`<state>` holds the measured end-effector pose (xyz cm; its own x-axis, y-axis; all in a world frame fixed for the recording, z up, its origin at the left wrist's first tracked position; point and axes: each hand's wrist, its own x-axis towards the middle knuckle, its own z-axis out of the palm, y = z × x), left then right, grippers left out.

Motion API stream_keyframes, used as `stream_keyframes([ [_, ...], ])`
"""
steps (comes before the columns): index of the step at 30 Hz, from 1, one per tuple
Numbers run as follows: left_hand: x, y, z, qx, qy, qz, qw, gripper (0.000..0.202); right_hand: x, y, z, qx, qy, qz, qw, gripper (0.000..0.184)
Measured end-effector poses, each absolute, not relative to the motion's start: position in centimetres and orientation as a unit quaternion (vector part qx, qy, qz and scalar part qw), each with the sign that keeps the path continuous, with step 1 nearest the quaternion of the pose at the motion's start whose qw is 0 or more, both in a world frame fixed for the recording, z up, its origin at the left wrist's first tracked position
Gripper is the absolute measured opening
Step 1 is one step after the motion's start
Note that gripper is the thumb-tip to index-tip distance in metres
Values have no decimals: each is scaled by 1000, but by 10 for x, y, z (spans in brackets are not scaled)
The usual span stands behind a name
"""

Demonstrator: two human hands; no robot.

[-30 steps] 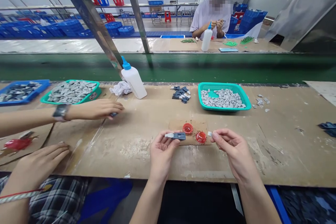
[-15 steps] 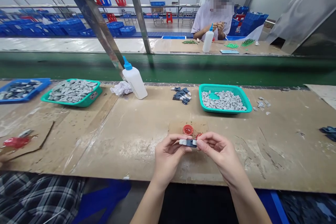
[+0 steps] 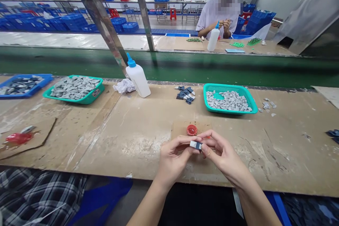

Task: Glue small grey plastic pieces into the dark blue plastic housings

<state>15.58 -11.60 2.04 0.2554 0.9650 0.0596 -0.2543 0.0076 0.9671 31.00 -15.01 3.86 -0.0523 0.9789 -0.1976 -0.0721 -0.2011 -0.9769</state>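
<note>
Low in the middle of the frame, the left hand [image 3: 172, 159] and right hand [image 3: 224, 155] meet, each pinching one end of a small grey-and-dark part [image 3: 196, 144], which steadies it; a red cap [image 3: 191, 129] sits just above, and a teal basket [image 3: 230, 85] of grey pieces lies within reach, up and to the right

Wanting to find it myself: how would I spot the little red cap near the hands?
On the cardboard workbench, find the small square cardboard patch beyond the left hand and right hand, which pinch a small grey and navy part. The small round red plastic cap sits on it, an open cup, unlike the oblong red piece far left.
</note>
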Motion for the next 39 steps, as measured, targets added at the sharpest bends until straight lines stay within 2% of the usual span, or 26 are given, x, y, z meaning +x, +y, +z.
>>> stream_keyframes([
  [4, 162, -115, 13, 459, 357, 492, 648, 39, 300, -146, 42, -541, -393, 557, 493, 32],
  [9, 162, -108, 8, 427, 375, 507, 648, 54, 313, -125, 44, -545, -450, 526, 473, 31],
  [11, 155, -99, 10, 387, 389, 526, 650, 52, 337, -105, 42, -572, -504, 448, 468, 32],
  [13, 142, -89, 14, 318, 386, 524, 689, 45, 372, -78, 38, -640, -540, 318, 445, 31],
  [15, 125, -79, 17, 251, 389, 514, 723, 38, 409, -49, 32, -730, -562, 162, 355, 31],
  [16, 115, -74, 17, 233, 400, 513, 723, 35, 425, -35, 29, -746, -562, 130, 332, 29],
  [19, 87, -59, 16, 240, 458, 535, 668, 34, 455, 4, 19, -744, -598, 105, 279, 25],
  [23, 52, -35, 13, 339, 518, 534, 576, 51, 463, 40, 8, -693, -677, 125, 213, 28],
  [28, 19, -3, 22, 477, 549, 430, 535, 63, 467, 55, 0, -643, -731, 153, 170, 26],
  [30, 13, 10, 23, 523, 560, 399, 504, 61, 468, 54, -3, -642, -734, 147, 165, 24],
  [35, 8, 42, 14, 641, 600, 365, 310, 52, 461, 54, -11, -656, -733, 111, 141, 12],
  [39, 17, 55, 14, 688, 608, 343, 199, 45, 459, 50, -7, -663, -731, 77, 142, 15],
])
